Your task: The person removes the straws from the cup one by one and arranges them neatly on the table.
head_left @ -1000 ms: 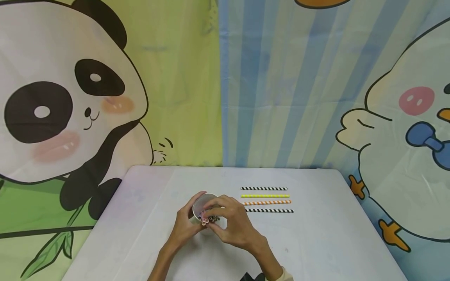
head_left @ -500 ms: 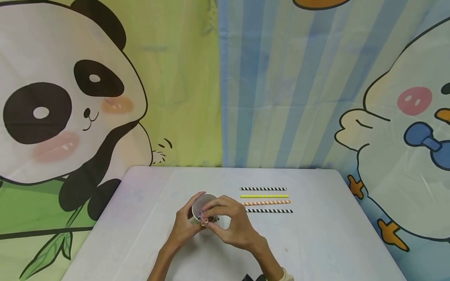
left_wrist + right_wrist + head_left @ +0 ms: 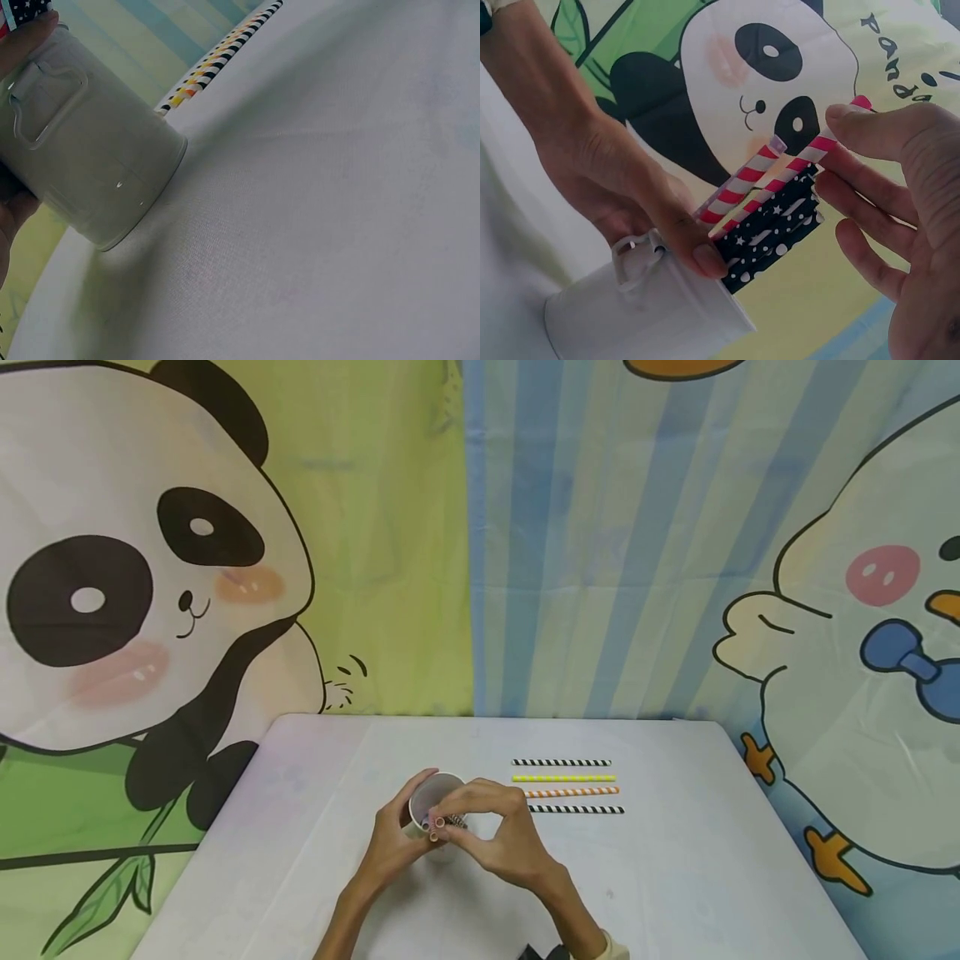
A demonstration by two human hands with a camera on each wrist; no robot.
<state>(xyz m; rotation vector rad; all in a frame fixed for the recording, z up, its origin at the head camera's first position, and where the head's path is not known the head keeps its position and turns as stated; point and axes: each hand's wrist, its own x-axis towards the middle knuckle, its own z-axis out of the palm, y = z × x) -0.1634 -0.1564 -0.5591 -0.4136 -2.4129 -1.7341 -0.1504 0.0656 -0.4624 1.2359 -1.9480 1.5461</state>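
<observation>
My left hand (image 3: 396, 831) holds a white cup (image 3: 112, 142) with a small side handle, tilted above the table. Its thumb lies over the rim, against the straws inside. Several paper straws stick out: dark ones with white stars and dots (image 3: 769, 240), a red-and-white striped straw (image 3: 742, 184) and a lilac one (image 3: 778, 142) behind it. My right hand (image 3: 922, 187) pinches the top of another red-and-white straw (image 3: 799, 163) between thumb and index finger. That straw stands a little higher than the others, its lower end hidden among them.
Several striped straws lie in a row on the white table (image 3: 675, 877), right of the cup: a black-and-white straw (image 3: 562, 762), a yellow straw (image 3: 564, 778), an orange-and-white straw (image 3: 573, 792) and another black-and-white one (image 3: 577, 809). Printed cloth (image 3: 390, 527) hangs behind.
My right hand's fingers have shifted at the straw tops and now pinch one red-and-white straw, which stands apart from its neighbour. The left hand and cup stay nearly still.
</observation>
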